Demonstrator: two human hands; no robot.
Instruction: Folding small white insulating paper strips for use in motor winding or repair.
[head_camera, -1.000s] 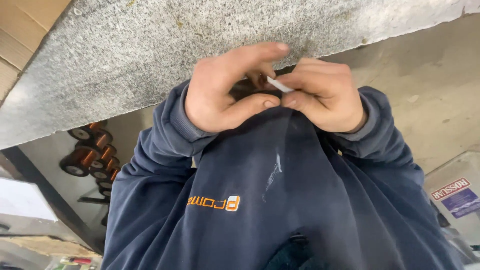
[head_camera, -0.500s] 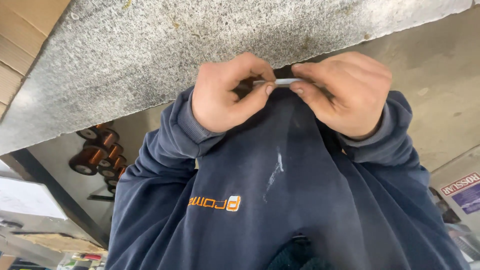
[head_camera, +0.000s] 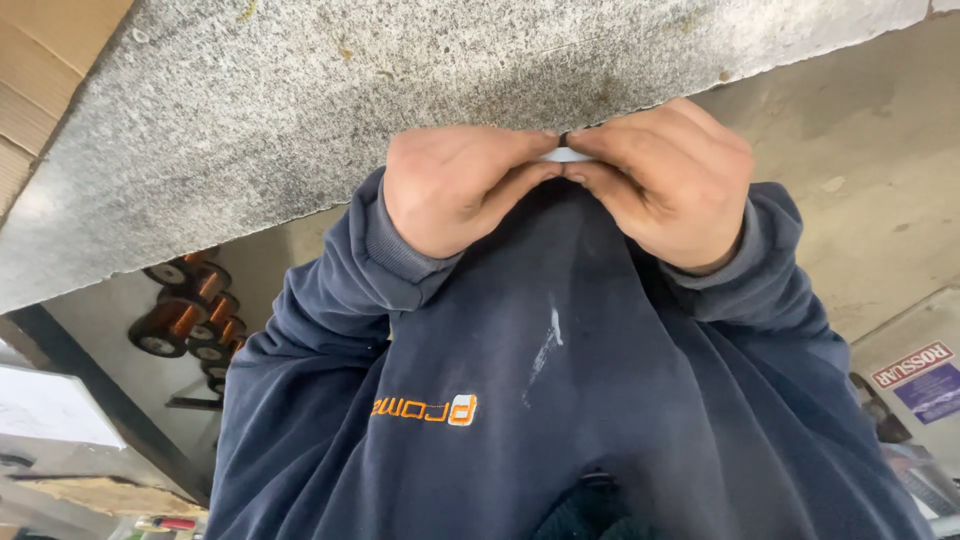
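My left hand (head_camera: 455, 190) and my right hand (head_camera: 665, 180) meet fingertip to fingertip at the near edge of a grey speckled stone worktop (head_camera: 400, 90). Between the thumbs and forefingers of both hands sits a small white piece (head_camera: 566, 155), pinched from both sides. Most of it is hidden by the fingers, so its shape is unclear. A small dark bit shows just above it at the fingertips. Both arms wear dark blue sweatshirt sleeves, and the sweatshirt front (head_camera: 560, 400) fills the lower view.
Several spools of copper wire (head_camera: 185, 310) lie on the concrete floor at the left, under the worktop. Cardboard (head_camera: 50, 60) lies at the top left corner. A printed box (head_camera: 925, 380) sits at the right edge.
Both hands have drifted to the right and slightly up along the worktop edge. The fingers have closed tighter around the white piece, which shows less than before.
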